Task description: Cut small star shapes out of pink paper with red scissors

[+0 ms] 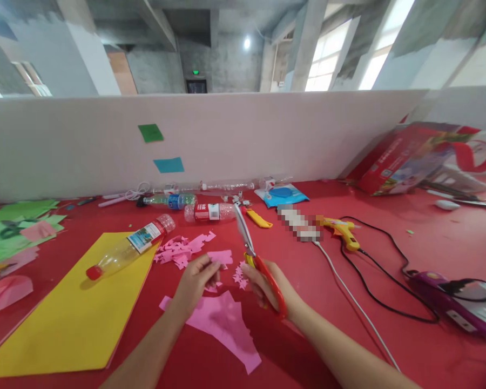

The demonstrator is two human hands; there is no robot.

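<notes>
My left hand (200,279) pinches a small piece of pink paper (222,258) between thumb and fingers. In my right hand (272,289) is a pair of scissors (276,290) with red and yellow handles, the blades pointing up and away from me. The blades look nearly closed and stand apart from the paper. Beneath the hands, a larger cut sheet of pink paper (227,327) lies on the table. Small pink cutouts (240,276) rest between the two hands. A heap of pink paper scraps (180,249) sits beyond my left hand.
Yellow sheets (76,319) with a plastic bottle (123,254) lie left. More bottles (210,212), a yellow utility knife (259,218) and a wipes pack (285,194) are farther back. Right are a glue gun (342,231), its black cord, a purple power strip (449,297) and a red box (405,156).
</notes>
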